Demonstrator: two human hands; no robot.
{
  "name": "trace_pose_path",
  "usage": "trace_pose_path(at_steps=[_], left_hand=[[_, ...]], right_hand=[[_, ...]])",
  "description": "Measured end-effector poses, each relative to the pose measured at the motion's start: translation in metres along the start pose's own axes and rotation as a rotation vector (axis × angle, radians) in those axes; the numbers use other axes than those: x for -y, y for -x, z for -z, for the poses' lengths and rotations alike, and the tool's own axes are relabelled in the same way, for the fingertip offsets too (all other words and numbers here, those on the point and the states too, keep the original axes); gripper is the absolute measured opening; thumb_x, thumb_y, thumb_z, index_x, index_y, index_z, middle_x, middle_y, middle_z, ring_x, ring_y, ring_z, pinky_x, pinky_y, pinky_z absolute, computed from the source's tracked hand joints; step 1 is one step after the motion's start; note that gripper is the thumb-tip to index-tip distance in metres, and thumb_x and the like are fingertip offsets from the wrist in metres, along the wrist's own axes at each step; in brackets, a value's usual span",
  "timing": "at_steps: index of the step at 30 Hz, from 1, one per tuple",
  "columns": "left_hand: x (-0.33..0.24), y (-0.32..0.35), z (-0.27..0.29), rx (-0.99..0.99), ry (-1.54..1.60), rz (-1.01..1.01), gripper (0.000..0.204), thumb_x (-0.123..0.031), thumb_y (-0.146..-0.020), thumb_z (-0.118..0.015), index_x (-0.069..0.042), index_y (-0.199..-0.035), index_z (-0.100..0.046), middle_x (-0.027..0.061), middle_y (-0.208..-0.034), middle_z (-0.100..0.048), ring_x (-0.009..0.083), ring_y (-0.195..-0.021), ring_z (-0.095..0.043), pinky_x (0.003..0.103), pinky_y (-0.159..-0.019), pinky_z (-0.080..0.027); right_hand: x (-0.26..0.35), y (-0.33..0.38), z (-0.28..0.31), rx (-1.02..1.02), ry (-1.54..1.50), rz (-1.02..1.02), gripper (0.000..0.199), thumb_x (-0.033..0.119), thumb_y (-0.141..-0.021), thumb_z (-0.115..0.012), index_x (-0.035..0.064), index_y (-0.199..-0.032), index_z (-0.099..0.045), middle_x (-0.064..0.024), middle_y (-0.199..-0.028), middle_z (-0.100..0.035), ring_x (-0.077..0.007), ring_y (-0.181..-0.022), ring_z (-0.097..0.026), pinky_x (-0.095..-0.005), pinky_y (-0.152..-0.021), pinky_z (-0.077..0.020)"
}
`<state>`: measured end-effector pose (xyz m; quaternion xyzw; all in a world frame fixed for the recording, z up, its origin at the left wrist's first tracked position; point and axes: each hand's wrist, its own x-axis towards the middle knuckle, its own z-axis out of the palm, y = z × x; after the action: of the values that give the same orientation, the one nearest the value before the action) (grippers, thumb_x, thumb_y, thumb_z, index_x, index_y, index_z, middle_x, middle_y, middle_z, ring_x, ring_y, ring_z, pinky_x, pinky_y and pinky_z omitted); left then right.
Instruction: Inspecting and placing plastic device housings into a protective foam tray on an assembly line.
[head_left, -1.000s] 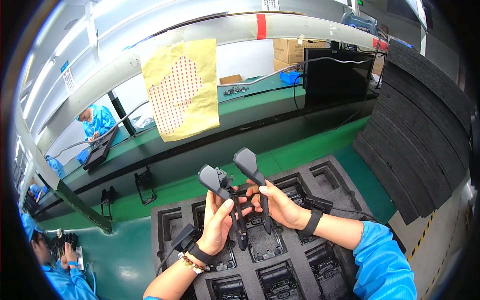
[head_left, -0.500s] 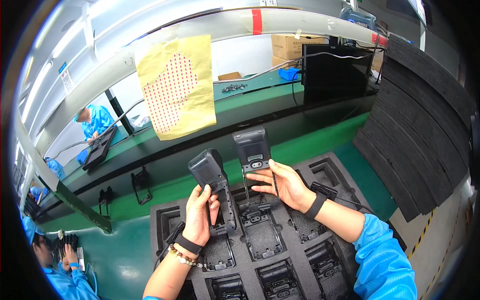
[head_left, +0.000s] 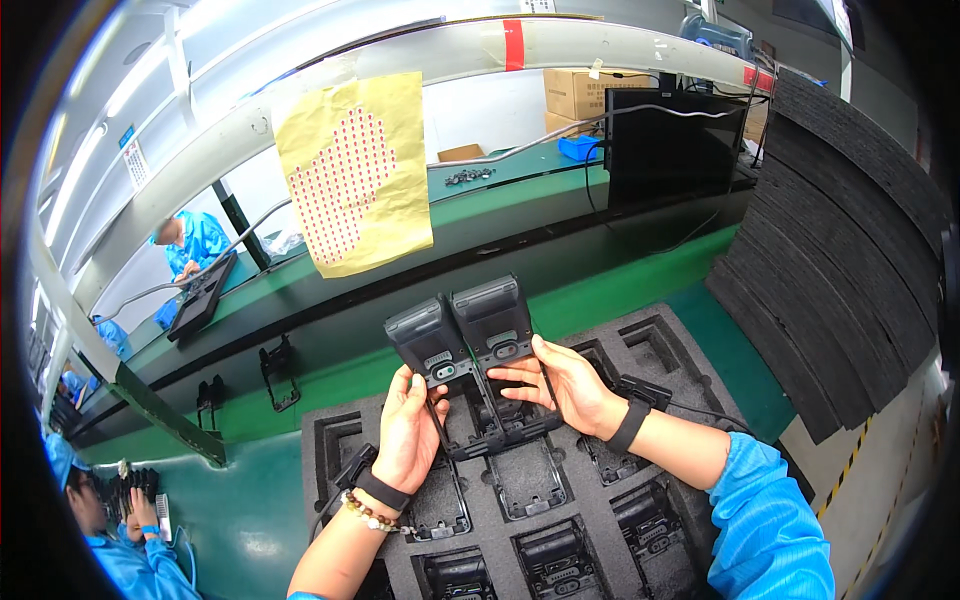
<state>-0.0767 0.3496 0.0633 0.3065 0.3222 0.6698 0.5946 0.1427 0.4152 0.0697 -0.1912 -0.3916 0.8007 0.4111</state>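
Observation:
I hold two black plastic device housings above a grey foam tray (head_left: 584,488). My left hand (head_left: 405,432) is closed on the edge of the left housing (head_left: 424,328), thumb in front. My right hand (head_left: 578,388) grips the right housing (head_left: 492,306) by its right edge, with some fingers stretched behind its open lower frame. The housings stand side by side and appear to touch, both with a solid upper block, a small oval window and a hollow lower part. Below them, similar black housings (head_left: 553,560) lie in the tray's compartments.
A stack of dark foam sheets (head_left: 840,260) rises on the right. Behind the tray is a green bench with a monitor (head_left: 672,145) and a hanging yellow sheet (head_left: 355,180). Loose black frames (head_left: 280,372) lie at left. Two people in blue (head_left: 110,560) work on the left.
The left housing has turned to face the same way as the right one, and the two have come together side by side. The right housing has moved slightly down and left.

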Motion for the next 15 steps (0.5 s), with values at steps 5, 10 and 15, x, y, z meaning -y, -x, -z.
trace_pose_path(at_steps=[5, 10, 15], left_hand=[[-0.001, 0.001, 0.0, -0.004, -0.051, -0.013, 0.023, -0.024, -0.102, -0.054, -0.013, -0.122, -0.052, -0.0019, -0.109, -0.058, 0.0077, -0.092, -0.054, 0.021, -0.077, -0.047], [-0.007, 0.006, -0.012, 0.016, -0.054, 0.025, 0.022, -0.027, -0.105, -0.045, -0.015, -0.123, -0.044, 0.005, -0.122, -0.057, 0.0207, -0.113, -0.057, 0.04, -0.091, -0.052], [-0.011, 0.007, -0.017, 0.172, 0.052, 0.041, 0.027, -0.037, -0.106, -0.038, -0.021, -0.127, -0.037, 0.0101, -0.137, -0.049, 0.0397, -0.128, -0.049, 0.063, -0.096, -0.049]], right_hand=[[0.0, -0.001, 0.002, 0.018, 0.016, -0.017, 0.04, 0.037, -0.106, -0.04, 0.002, -0.121, -0.053, -0.0168, -0.116, -0.063, -0.0289, -0.118, -0.061, -0.0387, -0.095, -0.0538], [-0.004, -0.002, 0.007, -0.017, 0.009, -0.019, 0.041, 0.039, -0.105, -0.043, 0.003, -0.118, -0.056, -0.0133, -0.113, -0.065, -0.0232, -0.11, -0.063, -0.0339, -0.092, -0.0542], [-0.002, -0.002, 0.004, -0.111, 0.06, -0.053, 0.04, 0.042, -0.104, -0.045, 0.0052, -0.111, -0.06, -0.0033, -0.098, -0.064, -0.0101, -0.084, -0.061, -0.0228, -0.073, -0.0522]])
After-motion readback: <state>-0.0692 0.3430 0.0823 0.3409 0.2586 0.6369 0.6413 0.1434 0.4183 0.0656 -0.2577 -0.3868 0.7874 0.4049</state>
